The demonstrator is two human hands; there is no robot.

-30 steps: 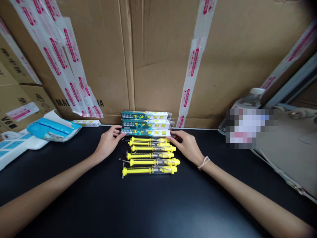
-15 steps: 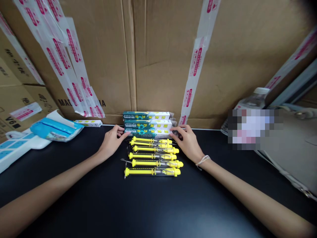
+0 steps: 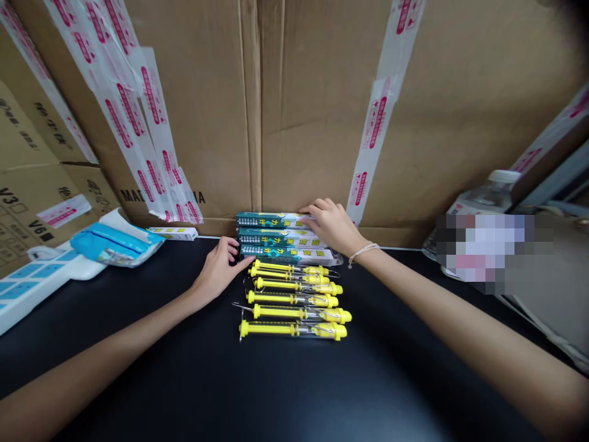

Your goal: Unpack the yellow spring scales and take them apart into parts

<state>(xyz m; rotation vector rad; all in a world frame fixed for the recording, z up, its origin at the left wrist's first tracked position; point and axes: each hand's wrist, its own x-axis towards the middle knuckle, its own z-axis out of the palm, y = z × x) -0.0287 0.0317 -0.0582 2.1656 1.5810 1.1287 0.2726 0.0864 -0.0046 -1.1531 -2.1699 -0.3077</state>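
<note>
Three boxes (image 3: pixel 271 238) are laid in a row between the hands, long axes left to right. The far box (image 3: pixel 264 221) is overlapped at its right end by the right hand (image 3: pixel 334 227), the nearer one; the left ends are met by the left hand (image 3: pixel 218 264), thumb and fingers apart. Whether anything is clamped by either cannot be told. Yellow tubes (image 3: pixel 273 299) are lined up in front on the black table (image 3: pixel 230 387), which is backed by a carton (image 3: pixel 313 153).

Three slim teal-and-white boxes (image 3: pixel 280 238) lying crosswise, parallel, right by the tabletop's (image 3: pixel 276 387) back edge. Nearer the front edge there's like six see-through yellow tubes (image 3: pixel 276 298), metal-hooked, all flat in a slightly messy row.
</note>
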